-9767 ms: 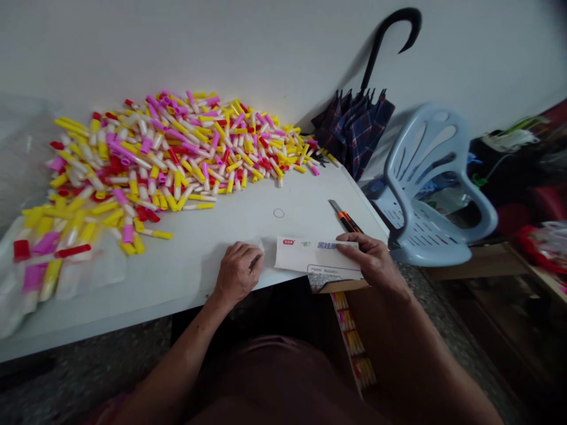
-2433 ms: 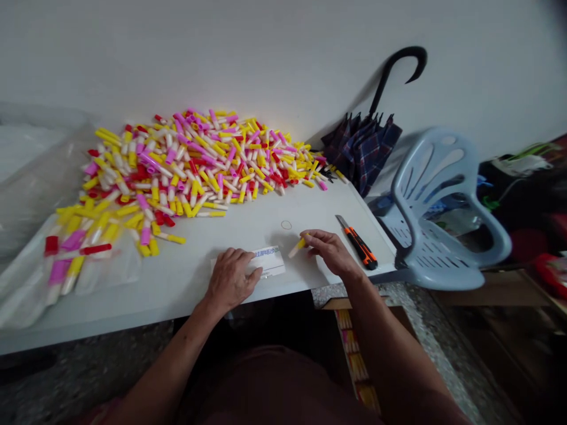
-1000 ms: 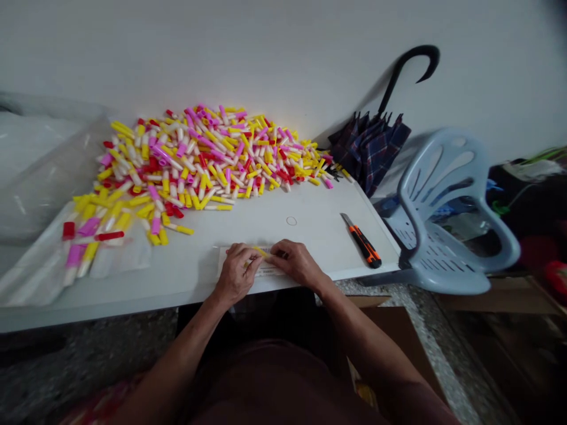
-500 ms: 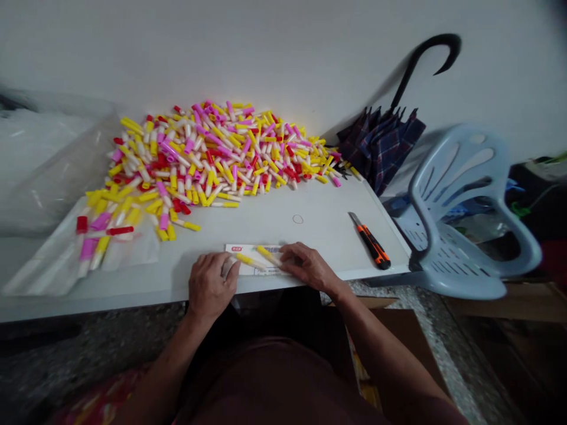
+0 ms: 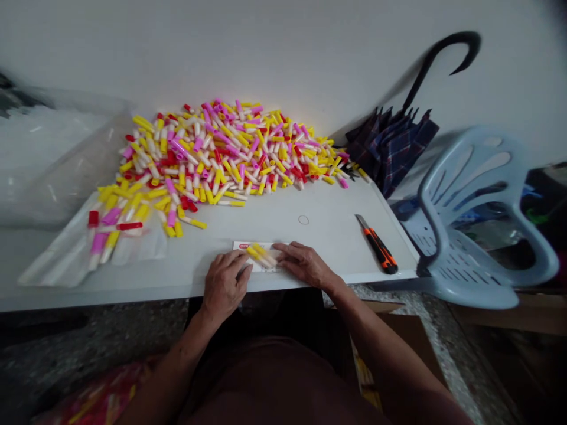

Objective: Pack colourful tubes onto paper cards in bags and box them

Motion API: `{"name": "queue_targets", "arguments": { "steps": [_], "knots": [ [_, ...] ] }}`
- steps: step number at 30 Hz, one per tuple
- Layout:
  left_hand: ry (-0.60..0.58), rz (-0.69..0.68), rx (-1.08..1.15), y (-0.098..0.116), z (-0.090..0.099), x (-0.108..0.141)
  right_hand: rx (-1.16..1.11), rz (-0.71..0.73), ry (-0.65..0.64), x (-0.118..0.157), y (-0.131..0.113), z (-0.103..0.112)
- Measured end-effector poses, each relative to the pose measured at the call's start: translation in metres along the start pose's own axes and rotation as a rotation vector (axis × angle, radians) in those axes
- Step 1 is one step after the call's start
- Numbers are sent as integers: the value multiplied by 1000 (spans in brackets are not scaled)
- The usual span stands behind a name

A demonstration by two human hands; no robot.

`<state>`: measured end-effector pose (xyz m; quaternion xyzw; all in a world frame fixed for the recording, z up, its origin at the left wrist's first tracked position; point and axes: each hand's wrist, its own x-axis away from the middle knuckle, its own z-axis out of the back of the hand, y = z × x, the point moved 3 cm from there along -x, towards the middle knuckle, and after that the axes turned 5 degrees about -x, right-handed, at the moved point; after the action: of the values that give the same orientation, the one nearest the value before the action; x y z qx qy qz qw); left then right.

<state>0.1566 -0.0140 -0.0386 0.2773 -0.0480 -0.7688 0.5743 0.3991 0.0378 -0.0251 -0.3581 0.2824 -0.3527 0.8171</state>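
Observation:
Between my hands lies a white printed card [image 5: 240,245] near the table's front edge. Over it are a couple of slim tubes with yellow caps and whitish bodies [image 5: 261,255], smeared by motion. My left hand [image 5: 227,282] rests at the card's left end, thumb and index finger apart, the index fingertip close to the yellow ends. My right hand [image 5: 305,262] has its fingers closed at the whitish ends of the tubes, which it partly hides. Behind, a big heap of similar tubes [image 5: 221,153] with yellow, pink and red caps lies against the wall.
On the right of the table [image 5: 274,218] lies an orange and black utility knife [image 5: 376,245], blade out. A rubber band [image 5: 303,219] is near the middle. Clear plastic bags [image 5: 57,260] cover the left. A plaid umbrella [image 5: 390,141] and a light-blue chair [image 5: 469,218] stand at right.
My left hand has moved right, toward the right hand. The yellow-capped tubes, spread apart before, now lie side by side and are blurred. The whole view has shifted slightly.

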Motion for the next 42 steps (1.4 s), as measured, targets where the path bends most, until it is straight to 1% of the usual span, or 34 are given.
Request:
{"name": "queue_targets", "arguments": {
  "steps": [3, 6, 10, 12, 14, 16, 19, 22, 25, 28, 32, 37, 42],
  "knots": [
    [-9, -17, -13, 1, 1, 0, -34, -39, -4, -4, 6, 0],
    [-12, -25, -37, 2, 1, 0, -6, -80, 1, -10, 11, -1],
    [-33, -22, -63, 2, 0, 1, 28, -75, -27, -15, 13, 0],
    [-14, -18, -49, 1, 0, 1, -51, -94, -90, -15, 13, 3],
    [21, -22, -24, 1, 1, 2, -177, -130, -153, -13, 14, 6],
    [47, -30, -2, 1, 2, 3, -271, -145, -180, -11, 14, 8],
    [62, -37, 36, 1, 4, 5, -260, -101, -166, -8, 11, 8],
    [78, -27, 79, 0, 6, 8, -162, 23, -143, -4, 6, 6],
    [89, -13, 46, 1, 5, 12, -91, 113, -132, 2, 2, 5],
    [88, 1, -24, 2, 3, 15, -97, 77, -128, 7, 1, 7],
    [45, -19, -53, 4, 3, 12, -174, 3, -139, 14, -4, 9],
    [15, -20, -57, 3, 3, 10, -121, 32, -150, 20, -10, 3],
    [10, -6, -39, 3, 3, 11, -174, -68, -72, 22, -4, 1]
  ]
}}
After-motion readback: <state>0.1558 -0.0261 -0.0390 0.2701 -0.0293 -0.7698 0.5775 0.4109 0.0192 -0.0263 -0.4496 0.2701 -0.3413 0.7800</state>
